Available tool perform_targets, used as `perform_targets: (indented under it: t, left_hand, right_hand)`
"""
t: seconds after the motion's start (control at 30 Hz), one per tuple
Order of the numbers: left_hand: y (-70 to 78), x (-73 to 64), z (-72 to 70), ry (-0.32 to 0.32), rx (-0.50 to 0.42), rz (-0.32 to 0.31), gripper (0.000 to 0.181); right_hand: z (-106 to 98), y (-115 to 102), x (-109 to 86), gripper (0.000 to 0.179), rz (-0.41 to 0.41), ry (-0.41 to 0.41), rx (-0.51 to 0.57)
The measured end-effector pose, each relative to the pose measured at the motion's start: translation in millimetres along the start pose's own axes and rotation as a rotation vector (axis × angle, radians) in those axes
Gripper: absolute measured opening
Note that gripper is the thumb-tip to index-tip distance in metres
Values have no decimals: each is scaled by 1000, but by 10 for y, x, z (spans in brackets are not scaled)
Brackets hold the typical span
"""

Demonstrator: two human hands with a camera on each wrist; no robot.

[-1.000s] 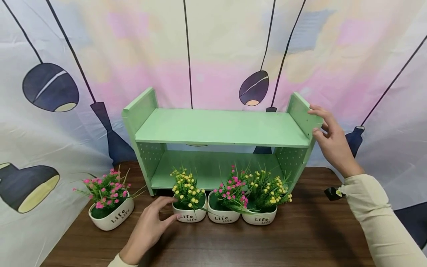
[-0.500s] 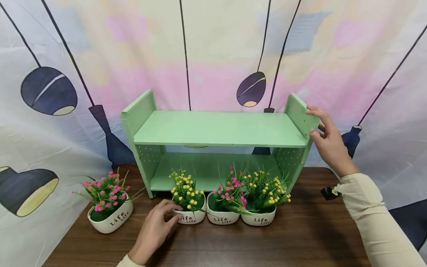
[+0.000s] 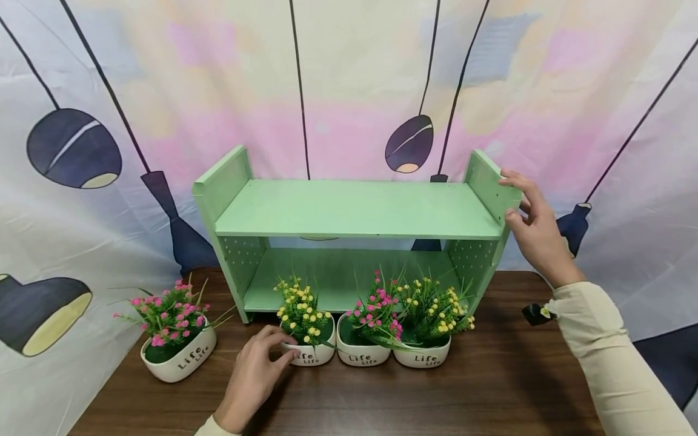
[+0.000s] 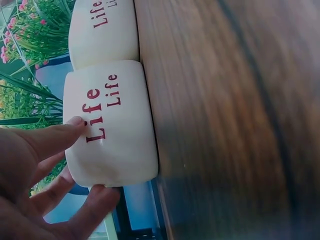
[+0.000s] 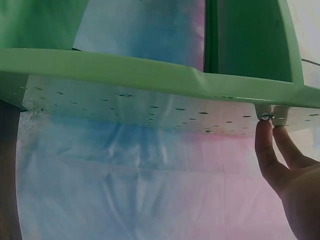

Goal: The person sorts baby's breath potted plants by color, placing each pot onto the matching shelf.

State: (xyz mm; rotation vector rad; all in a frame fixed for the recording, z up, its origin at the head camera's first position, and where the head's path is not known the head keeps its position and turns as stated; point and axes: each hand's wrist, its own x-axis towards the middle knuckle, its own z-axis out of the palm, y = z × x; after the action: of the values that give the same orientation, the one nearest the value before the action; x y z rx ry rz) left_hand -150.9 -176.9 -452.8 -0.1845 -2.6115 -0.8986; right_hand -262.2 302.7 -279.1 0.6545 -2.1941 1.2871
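My left hand [image 3: 256,369] is at the left end of a white oval flowerpot [image 4: 112,150] with yellow artificial flowers [image 3: 302,312] and "Life" lettering. Its thumb touches the front near the rim; another finger curves against the pot's left end. That pot stands first in a row with a pink-flowered pot [image 3: 362,354] and another yellow-flowered pot [image 3: 422,356]. My right hand [image 3: 540,233] rests its fingertips against the outer face of the right side panel [image 5: 200,112] of a green two-tier shelf [image 3: 354,209]. In the right wrist view, two fairly straight fingers touch the panel.
A fourth pot with pink flowers [image 3: 180,360] stands apart at the left, turned at an angle. The brown wooden table [image 3: 382,399] carries everything. Behind the shelf hangs a patterned cloth [image 3: 349,79]. A dark object [image 3: 537,313] shows beside my right sleeve.
My left hand has moved slightly right and its thumb and fingers have closed onto the left pot of the row. My right hand stays on the shelf panel. The head view has shifted slightly.
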Motion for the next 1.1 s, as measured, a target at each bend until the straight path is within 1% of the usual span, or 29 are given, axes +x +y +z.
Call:
perform_targets:
  t: [0.1,0.23,0.47,0.63,0.9,1.1]
  left_hand:
    - [-10,-2,17,33,-9,18,24]
    - [-4,-13,23,56,-18,30,25]
    - [20,-18,-5,34,-23,1,24]
    - [23,-39,-43,23,-8,8,23]
    - [28,-69,-152,28,37,57,25]
    - [35,-53,-247,73,34,110,27]
  right_hand:
    - [5,2,2,51,1,-1,5]
    - [12,-6,-1,51,1,2,4]
    - [25,-25,-5,51,11,4,6]
    - [27,-14,-3,50,2,4,6]
    - [18,3,-8,50,-3,-1,-3]
    - [19,22,-6,50,-23,0,1]
